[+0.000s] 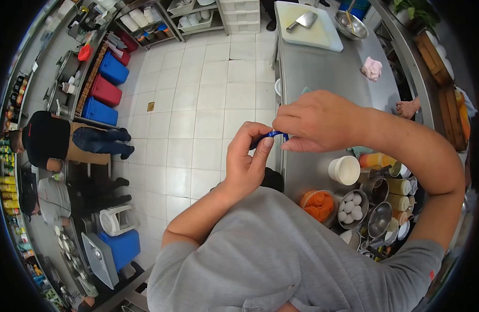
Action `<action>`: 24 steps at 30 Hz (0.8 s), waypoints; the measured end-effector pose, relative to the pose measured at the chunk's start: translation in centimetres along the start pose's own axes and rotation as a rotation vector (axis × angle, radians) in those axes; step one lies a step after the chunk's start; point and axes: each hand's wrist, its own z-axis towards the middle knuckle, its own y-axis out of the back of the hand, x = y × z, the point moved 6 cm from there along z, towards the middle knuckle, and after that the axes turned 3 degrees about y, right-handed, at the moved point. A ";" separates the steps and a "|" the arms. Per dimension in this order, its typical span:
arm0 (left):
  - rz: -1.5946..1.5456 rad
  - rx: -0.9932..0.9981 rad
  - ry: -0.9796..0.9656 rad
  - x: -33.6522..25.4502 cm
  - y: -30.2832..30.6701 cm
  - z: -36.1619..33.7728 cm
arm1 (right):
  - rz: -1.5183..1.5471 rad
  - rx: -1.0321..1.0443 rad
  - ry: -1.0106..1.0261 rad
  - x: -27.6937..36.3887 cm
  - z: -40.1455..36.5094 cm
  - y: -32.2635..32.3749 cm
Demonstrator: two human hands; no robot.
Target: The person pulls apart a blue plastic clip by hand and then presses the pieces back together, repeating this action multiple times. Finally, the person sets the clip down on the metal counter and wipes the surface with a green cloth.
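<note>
A small dark blue object (273, 134) is between my two hands, in front of my chest; what it is, I cannot make out. My left hand (250, 153) pinches it between thumb and fingers. Bent fingers of my right hand (315, 122) close on its other side, above the near edge of the steel counter (302, 169). On the counter below my right hand stands a white tub (344, 170). Nearer to me are a container of orange food (318, 204) and a metal bowl of eggs (349, 208).
A cleaver (303, 22) lies on a white cutting board (327, 35). Beyond are a metal bowl (352, 26) and a pink cloth (372, 69). Another person's hand (408, 108) rests at the counter's right. Two people (47, 140) (55, 196) stand at the left shelves.
</note>
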 end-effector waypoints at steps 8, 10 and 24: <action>0.153 -0.046 -0.087 -1.4 0.2 0.4 | -0.037 -0.032 0.030 -0.2 0.0 -0.2; 0.198 -0.057 -0.110 -1.8 0.2 0.4 | -0.048 -0.044 0.042 0.0 0.0 -0.1; 0.288 -0.095 -0.186 -2.3 0.1 0.6 | -0.137 -0.082 0.080 0.3 0.0 0.2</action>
